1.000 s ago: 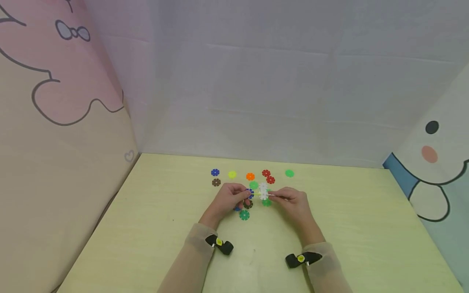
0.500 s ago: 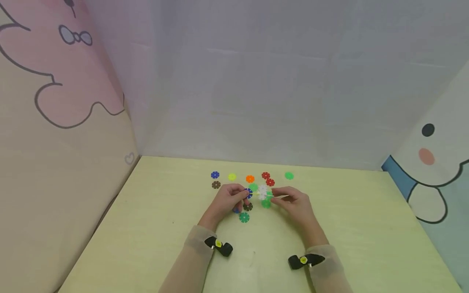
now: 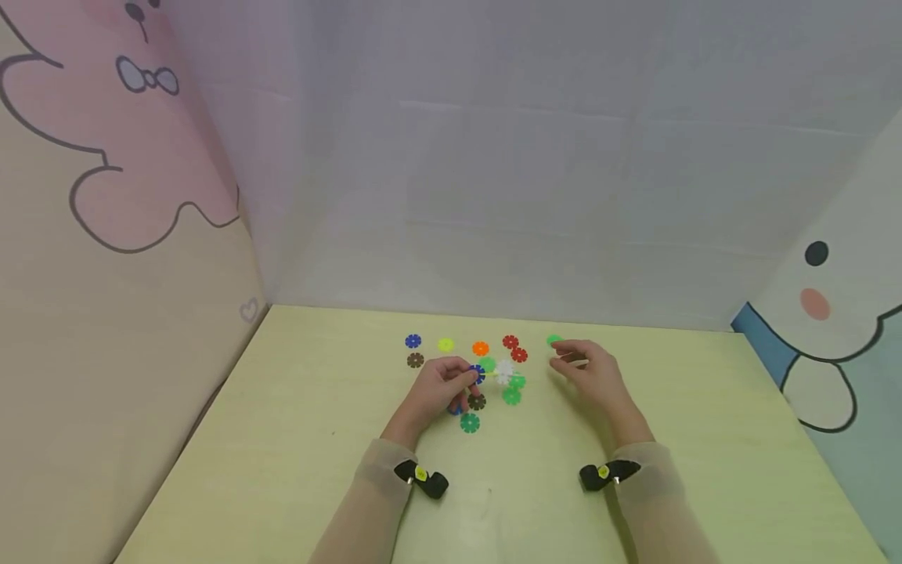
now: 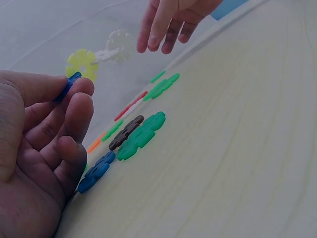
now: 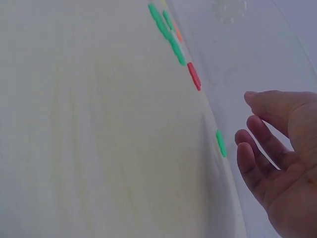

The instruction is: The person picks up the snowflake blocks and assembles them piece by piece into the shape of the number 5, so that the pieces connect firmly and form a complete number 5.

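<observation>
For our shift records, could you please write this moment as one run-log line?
left hand: pinches blue disc in chain with yellow disc and white discs | right hand: holds nothing, near green disc | table: loose discs

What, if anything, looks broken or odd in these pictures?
Nothing plainly stands out. The notched blue disc pinched by the left hand, notched yellow disc and notched white discs sit at angles, apparently slotted together; none looks broken.

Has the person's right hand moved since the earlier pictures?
Yes: the right hand has moved right and forward, toward the far-right green disc on the table.
</observation>
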Motion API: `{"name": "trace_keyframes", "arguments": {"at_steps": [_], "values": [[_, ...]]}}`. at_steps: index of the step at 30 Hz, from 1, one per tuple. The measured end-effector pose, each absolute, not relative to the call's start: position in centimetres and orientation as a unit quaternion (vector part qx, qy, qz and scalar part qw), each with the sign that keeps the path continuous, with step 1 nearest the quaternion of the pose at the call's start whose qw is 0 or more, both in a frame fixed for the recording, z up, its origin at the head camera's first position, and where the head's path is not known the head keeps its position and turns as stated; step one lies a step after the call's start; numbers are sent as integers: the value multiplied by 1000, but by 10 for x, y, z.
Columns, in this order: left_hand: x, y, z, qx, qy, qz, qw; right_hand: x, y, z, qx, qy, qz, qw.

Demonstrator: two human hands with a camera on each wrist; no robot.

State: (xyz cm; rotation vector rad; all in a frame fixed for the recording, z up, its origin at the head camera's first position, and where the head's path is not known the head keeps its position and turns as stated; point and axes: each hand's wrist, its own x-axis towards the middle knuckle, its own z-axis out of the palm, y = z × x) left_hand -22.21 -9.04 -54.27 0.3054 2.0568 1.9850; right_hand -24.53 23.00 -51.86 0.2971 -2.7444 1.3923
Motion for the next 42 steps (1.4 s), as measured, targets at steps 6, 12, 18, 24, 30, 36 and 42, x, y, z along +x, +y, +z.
{"name": "trace_keyframes", "arguments": {"at_steps": [6,12,18,24,30,36,42], "values": [[-223,-91,-546,103,714,680,132,-275,239,-522,95,-905,416,-1],[-221,-89,-546,106,720,675,124,-292,243,-526,95,-917,386,-29],[-221,-86,-544,108,718,676,123,-299,246,-528,92,-925,365,-41],[-223,-85,-543,111,720,674,127,-298,245,-529,83,-930,357,-33],[-226,-86,-546,109,716,678,127,-290,243,-528,54,-923,377,-49],[-227,-87,-549,108,714,680,127,-277,240,-526,30,-914,403,-50],[-226,-86,-547,111,713,681,128,-260,236,-523,23,-893,447,-40]]}}
